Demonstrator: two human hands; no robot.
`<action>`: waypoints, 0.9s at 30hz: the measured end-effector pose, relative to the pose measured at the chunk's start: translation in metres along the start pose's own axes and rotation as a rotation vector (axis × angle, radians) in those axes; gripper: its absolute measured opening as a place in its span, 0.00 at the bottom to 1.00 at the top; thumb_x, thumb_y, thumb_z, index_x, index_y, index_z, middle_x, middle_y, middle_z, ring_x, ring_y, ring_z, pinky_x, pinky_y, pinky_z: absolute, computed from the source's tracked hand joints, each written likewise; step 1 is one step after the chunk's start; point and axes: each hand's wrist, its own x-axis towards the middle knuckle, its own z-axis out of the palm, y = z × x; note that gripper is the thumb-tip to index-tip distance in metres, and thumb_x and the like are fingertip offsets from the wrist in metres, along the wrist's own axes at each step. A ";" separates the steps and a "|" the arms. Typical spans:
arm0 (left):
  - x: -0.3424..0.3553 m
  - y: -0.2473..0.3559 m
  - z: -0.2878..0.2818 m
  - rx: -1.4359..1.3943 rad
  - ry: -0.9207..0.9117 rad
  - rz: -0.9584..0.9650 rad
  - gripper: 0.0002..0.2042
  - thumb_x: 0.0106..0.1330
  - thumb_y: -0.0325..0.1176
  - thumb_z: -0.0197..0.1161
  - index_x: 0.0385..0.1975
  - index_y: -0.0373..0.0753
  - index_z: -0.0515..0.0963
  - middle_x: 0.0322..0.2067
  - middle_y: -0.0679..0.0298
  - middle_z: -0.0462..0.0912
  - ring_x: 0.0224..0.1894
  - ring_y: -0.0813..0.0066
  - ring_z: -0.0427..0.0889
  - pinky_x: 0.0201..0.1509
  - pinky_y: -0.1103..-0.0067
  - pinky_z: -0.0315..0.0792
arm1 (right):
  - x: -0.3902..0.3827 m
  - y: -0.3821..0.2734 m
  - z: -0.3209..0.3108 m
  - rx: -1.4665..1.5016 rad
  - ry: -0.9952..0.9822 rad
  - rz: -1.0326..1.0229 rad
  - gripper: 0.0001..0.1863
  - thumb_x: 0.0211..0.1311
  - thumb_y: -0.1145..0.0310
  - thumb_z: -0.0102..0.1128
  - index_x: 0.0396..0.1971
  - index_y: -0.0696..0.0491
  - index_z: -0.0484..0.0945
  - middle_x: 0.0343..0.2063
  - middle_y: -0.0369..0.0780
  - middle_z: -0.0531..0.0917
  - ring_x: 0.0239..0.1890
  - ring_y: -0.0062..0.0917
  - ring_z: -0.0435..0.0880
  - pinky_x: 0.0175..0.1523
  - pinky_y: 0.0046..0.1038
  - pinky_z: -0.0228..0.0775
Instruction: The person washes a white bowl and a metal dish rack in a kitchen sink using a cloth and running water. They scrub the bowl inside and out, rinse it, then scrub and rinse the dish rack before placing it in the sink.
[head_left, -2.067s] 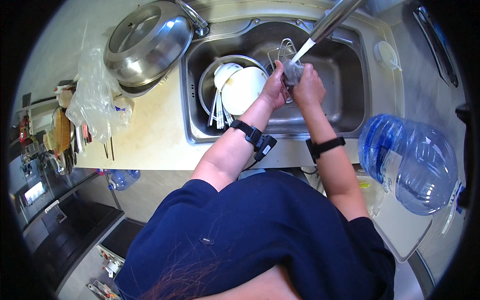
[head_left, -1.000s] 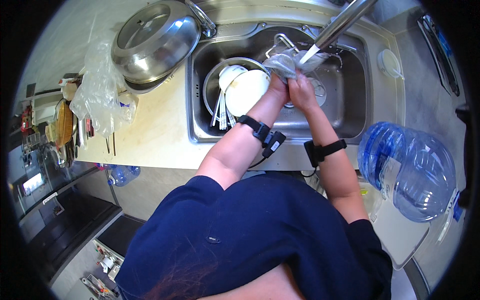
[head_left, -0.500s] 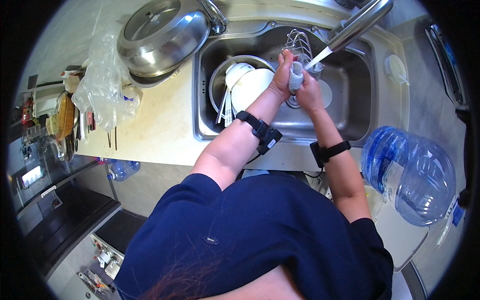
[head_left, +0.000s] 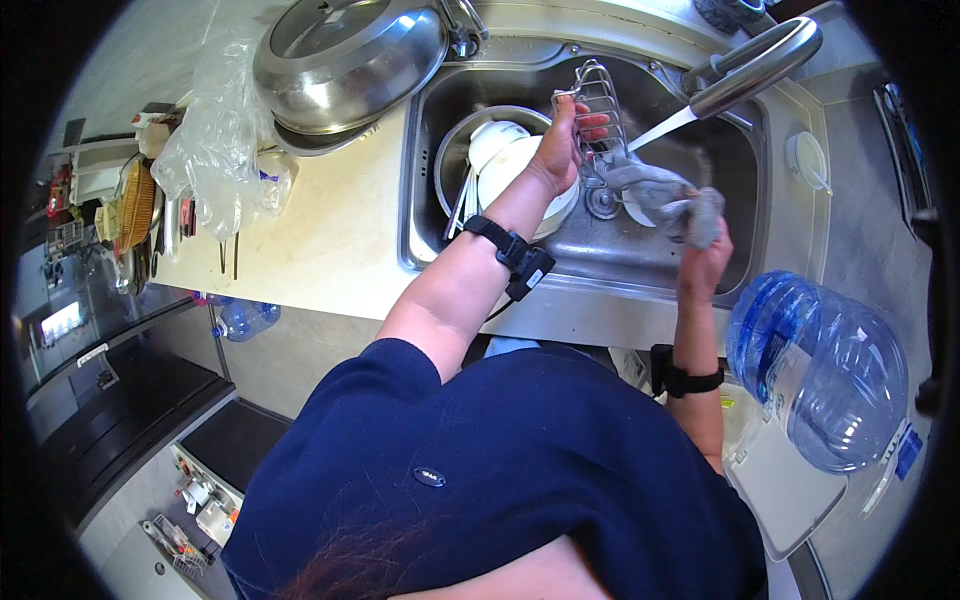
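My left hand [head_left: 562, 150] grips a metal wire rack [head_left: 601, 92] and holds it up over the sink [head_left: 610, 262], just left of the running water. In my right hand [head_left: 708, 264], off to the right of the sink, is a wet grey cloth [head_left: 655, 192], stretched out toward the rack. The pull-out tap [head_left: 745, 85] pours a white stream past the rack and onto the cloth. A round metal basin [head_left: 445, 160] with white dishes [head_left: 508, 165] and chopsticks stands in the left part of the sink, partly behind my left forearm.
A big lidded steel pan [head_left: 345, 85] sits on the counter [head_left: 320, 240] left of the sink, beside a clear plastic bag [head_left: 215, 140]. A large clear water bottle [head_left: 830, 375] lies near the right front. A small white lidded tub [head_left: 806, 160] is at the sink's right edge.
My hands were together on the bunched cloth under the tap; now they are apart. My right hand has moved right and nearer with the cloth, while my left stays by the wire rack.
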 end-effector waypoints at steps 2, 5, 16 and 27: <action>-0.004 0.002 -0.003 -0.022 -0.009 -0.029 0.26 0.64 0.68 0.38 0.40 0.53 0.68 0.43 0.64 0.82 0.46 0.71 0.78 0.46 0.65 0.62 | 0.010 0.000 -0.005 0.399 0.224 0.135 0.17 0.63 0.73 0.53 0.51 0.61 0.74 0.50 0.42 0.78 0.50 0.25 0.77 0.54 0.27 0.70; -0.009 0.003 -0.004 -0.124 -0.014 -0.082 0.27 0.63 0.70 0.39 0.40 0.52 0.66 0.40 0.64 0.82 0.42 0.71 0.78 0.44 0.65 0.62 | 0.027 0.001 -0.001 0.302 0.323 0.000 0.15 0.62 0.72 0.56 0.47 0.61 0.77 0.44 0.39 0.80 0.46 0.23 0.78 0.52 0.24 0.70; -0.012 -0.020 0.021 -0.243 0.073 -0.112 0.29 0.63 0.68 0.43 0.40 0.44 0.58 0.35 0.48 0.79 0.40 0.57 0.80 0.48 0.65 0.72 | 0.079 0.049 0.068 -0.570 -0.468 0.238 0.18 0.45 0.63 0.73 0.37 0.55 0.83 0.32 0.38 0.86 0.33 0.22 0.84 0.42 0.27 0.74; 0.002 -0.010 0.014 -0.281 0.016 -0.113 0.31 0.60 0.71 0.41 0.39 0.45 0.62 0.34 0.52 0.81 0.38 0.62 0.81 0.44 0.69 0.74 | 0.069 0.041 0.047 0.439 -0.264 0.417 0.25 0.65 0.54 0.53 0.55 0.54 0.70 0.45 0.41 0.81 0.45 0.30 0.81 0.55 0.31 0.69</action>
